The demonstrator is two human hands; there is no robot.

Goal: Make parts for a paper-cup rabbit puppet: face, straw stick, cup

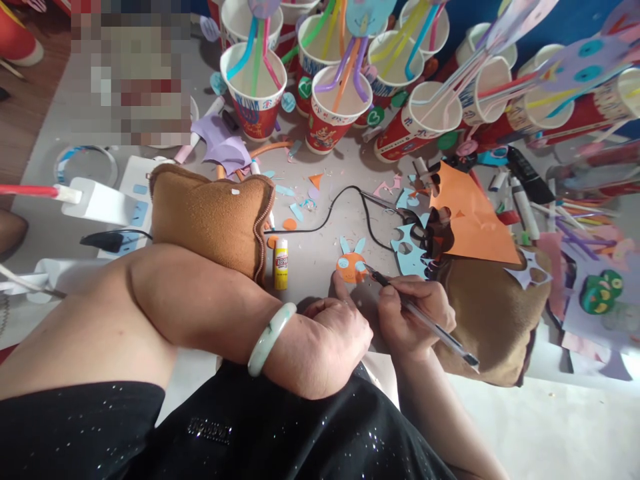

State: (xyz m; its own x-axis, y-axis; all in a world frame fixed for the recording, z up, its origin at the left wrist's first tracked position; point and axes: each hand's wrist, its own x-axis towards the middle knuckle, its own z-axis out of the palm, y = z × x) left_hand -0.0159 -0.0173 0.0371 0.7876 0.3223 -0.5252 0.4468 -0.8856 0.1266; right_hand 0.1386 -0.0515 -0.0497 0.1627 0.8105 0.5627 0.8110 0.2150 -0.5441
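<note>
An orange paper circle (352,268) with pale blue ears and eye pieces lies on the table in front of me, with small marks drawn on it. The index finger of my left hand (345,327) presses on its lower left edge, the other fingers curled in. My right hand (417,313) grips a clear-barrelled pen (433,325), whose tip is at the blue eye piece on the right side. A yellow glue stick (281,265) stands left of the circle. Cut blue paper (411,248) with holes lies just to the right.
Red paper cups (340,113) holding coloured straws line the back. A brown cushion (205,217) lies under my left arm, another (495,313) beside my right hand. Orange paper (473,220), a black cord (325,220), paper scraps and markers (524,207) surround the work spot. A power strip (127,207) is at left.
</note>
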